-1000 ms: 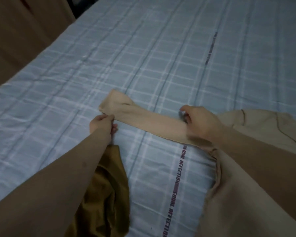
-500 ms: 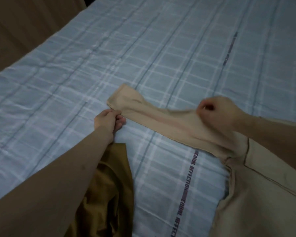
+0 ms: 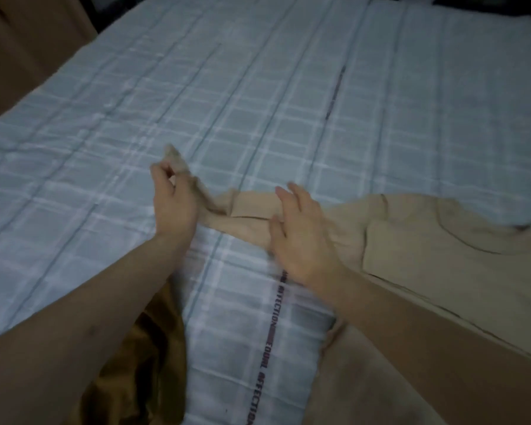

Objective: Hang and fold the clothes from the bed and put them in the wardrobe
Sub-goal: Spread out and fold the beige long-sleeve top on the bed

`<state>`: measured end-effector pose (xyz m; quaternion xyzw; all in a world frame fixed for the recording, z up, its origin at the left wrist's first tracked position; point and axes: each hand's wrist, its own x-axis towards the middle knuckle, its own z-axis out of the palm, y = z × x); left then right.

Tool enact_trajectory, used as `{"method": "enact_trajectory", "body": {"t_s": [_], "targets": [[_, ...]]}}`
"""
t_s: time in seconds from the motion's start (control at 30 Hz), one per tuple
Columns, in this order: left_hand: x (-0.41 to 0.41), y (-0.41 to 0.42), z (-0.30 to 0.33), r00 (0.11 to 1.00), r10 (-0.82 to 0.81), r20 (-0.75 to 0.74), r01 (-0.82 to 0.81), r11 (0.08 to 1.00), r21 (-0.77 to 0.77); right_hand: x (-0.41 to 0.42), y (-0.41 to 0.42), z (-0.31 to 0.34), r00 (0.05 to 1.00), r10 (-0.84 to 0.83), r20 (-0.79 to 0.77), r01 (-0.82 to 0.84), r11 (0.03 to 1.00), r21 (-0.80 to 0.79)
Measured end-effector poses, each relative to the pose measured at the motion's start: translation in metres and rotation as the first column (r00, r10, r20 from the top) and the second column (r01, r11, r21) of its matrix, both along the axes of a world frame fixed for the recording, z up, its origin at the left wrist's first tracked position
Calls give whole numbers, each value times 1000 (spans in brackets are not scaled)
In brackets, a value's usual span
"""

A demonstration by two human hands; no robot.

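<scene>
Beige garment (image 3: pixel 426 240) lies on the bed (image 3: pixel 258 102), over the right half of the near area, its sleeve (image 3: pixel 246 213) stretched leftward toward the middle of the checked blue-grey sheet. Left hand (image 3: pixel 174 199) pinches the sleeve's cuff end between curled fingers (image 3: pixel 163 171) and thumb; the cuff tip pokes up just above the knuckles, lifted off the sheet and blurred. Right hand (image 3: pixel 301 237) is spread, fingers straight and slightly apart, palm down over the sleeve where it meets the garment body; it is motion-blurred, so cannot tell if the palm actually presses the cloth or sits just above it. Sleeve looks partly doubled over between the two hands, one fold edge visible. Mustard-brown garment (image 3: pixel 141 363) bunched at the near left, under the left forearm, partly cut by the frame edge. A printed text stripe (image 3: pixel 272 326) runs along the sheet between the two forearms. Brown wooden surface (image 3: pixel 22 47) at far left beside the bed.
</scene>
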<state>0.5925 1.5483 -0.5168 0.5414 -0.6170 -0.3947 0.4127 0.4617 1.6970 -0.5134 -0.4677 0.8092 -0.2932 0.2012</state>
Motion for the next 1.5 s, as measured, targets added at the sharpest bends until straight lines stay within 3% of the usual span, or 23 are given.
{"method": "enact_trajectory", "body": {"t_s": [0.03, 0.07, 0.13, 0.17, 0.2, 0.3, 0.4, 0.47, 0.57, 0.67, 0.77, 0.8, 0.87, 0.93, 1.0, 1.07, 1.13, 1.2, 1.27, 1.33, 1.4, 1.43, 1.5], "targets": [[-16, 15, 16, 994, -106, 3, 106, 992, -74, 1, 4, 19, 965, -97, 242, 124, 987, -101], [-33, 32, 29, 973, -231, 25, 232, 960, -155, 0, 9, 40, 850, -160, 501, 262, 955, -139], [-66, 75, 52, 856, -509, 90, 512, 809, -290, -19, 23, 76, 510, -226, 830, 493, 867, -67], [-82, 100, 59, 756, -638, 146, 647, 697, -310, -35, 35, 89, 422, -243, 873, 570, 820, -47], [-96, 124, 62, 635, -740, 220, 766, 567, -305, -51, 49, 96, 426, -275, 862, 633, 772, -66], [-132, 189, 53, 294, -857, 424, 935, 166, -313, -101, 112, 96, 587, -511, 628, 696, 715, -69], [-148, 222, 26, 176, -781, 599, 948, -29, -317, -141, 179, 78, 488, -633, 601, 669, 713, 209], [-149, 229, 6, 242, -775, 583, 954, 82, -287, -168, 221, 66, 389, -717, 579, 667, 653, 360], [-151, 223, -25, 409, -712, 571, 906, 392, -161, -205, 275, 49, 235, -747, 622, 683, 582, 441], [-161, 210, -44, 389, -628, 674, 879, 472, -69, -232, 318, 47, 194, -694, 694, 680, 605, 414], [-178, 208, -43, 307, -613, 727, 911, 409, -40, -253, 357, 43, 260, -651, 713, 694, 640, 330], [-184, 210, -43, 270, -618, 738, 919, 394, -6, -258, 368, 38, 334, -715, 613, 713, 618, 332], [-191, 211, -46, 172, -620, 765, 916, 387, 108, -262, 384, 23, 513, -831, 214, 739, 555, 382], [-194, 209, -53, 90, -587, 805, 903, 390, 183, -255, 385, 11, 586, -804, -99, 787, 536, 305], [-193, 206, -59, 123, -545, 830, 904, 407, 133, -245, 382, 2, 691, -655, -306, 705, 703, 87], [-192, 204, -60, 204, -540, 817, 880, 466, 89, -240, 384, -14, 799, -386, -462, 482, 869, 107], [-192, 204, -60, 245, -573, 782, 837, 532, 128, -236, 393, -35, 901, -196, -388, 339, 875, 345], [-196, 205, -59, 238, -586, 774, 814, 555, 170, -237, 398, -49, 927, -232, -295, 350, 815, 461], [-209, 198, -51, 297, -542, 786, 795, 597, 111, -239, 390, -48, 873, -281, -400, 438, 811, 388], [-231, 181, -44, 395, -448, 802, 772, 636, -25, -252, 371, -37, 759, -350, -549, 507, 846, 162], [-254, 160, -41, 449, -399, 800, 742, 665, -85, -278, 351, -27, 732, -391, -559, 507, 860, 62], [-266, 150, -39, 443, -422, 791, 729, 684, -43, -295, 340, -25, 749, -392, -534, 505, 860, 76], [-286, 135, -31, 364, -537, 761, 709, 690, 147, -331, 321, -19, 849, -300, -435, 440, 858, 265]]}}
